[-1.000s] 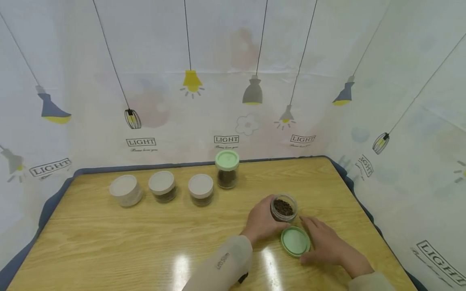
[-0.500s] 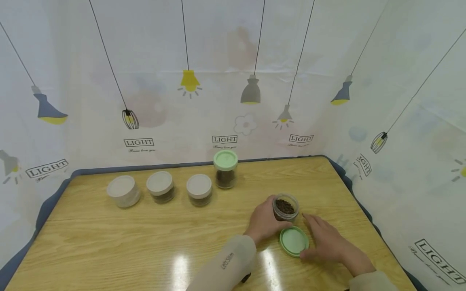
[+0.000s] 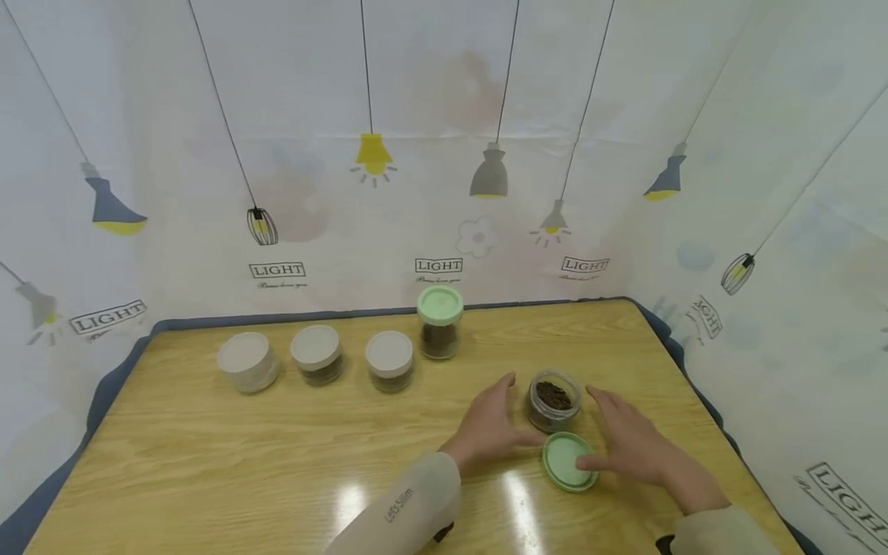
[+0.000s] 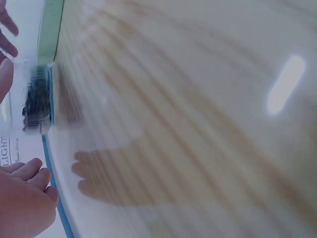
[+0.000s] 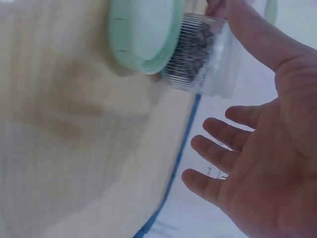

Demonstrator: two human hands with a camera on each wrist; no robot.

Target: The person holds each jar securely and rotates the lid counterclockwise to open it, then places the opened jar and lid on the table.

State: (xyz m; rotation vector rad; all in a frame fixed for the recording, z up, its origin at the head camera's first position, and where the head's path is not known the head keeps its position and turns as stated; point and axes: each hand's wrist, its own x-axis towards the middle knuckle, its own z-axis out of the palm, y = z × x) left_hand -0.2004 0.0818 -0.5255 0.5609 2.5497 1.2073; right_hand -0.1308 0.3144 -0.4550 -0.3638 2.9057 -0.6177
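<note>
Centrally in the head view's right half, a transparent, round-walled, uncovered jar [image 3: 551, 420] stands upright on the light wood-grain table [image 3: 277, 462]. Its mouth faces up and its long axis is vertical; dark brown granules [image 3: 554, 395] are visible inside. A pale green, round, rimmed lid [image 3: 563, 459] lies flat at the jar's near side, between jar and wearer. Which face of the lid is uppermost cannot be told. The left hand [image 3: 486, 424] is at the jar's left, fingers extended and thumb apart from them; it grips nothing. The right hand [image 3: 634, 443] is at the jar's right, fingers spread, its thumb overlapping the lid's right edge; contact with the lid cannot be confirmed. Farther back on the table stand a transparent jar with a pale green cap [image 3: 440, 331] and, to its left, three low transparent containers with white caps [image 3: 390, 362].

Left wrist view: the scene is rolled, so the uncovered jar appears on its side, base toward the table. The jar is blurred.

Right wrist view: similarly rolled. The jar's base is toward the table and its mouth away from it. The lid appears nearer the camera. The right palm shows, fingers separated and holding nothing.
</note>
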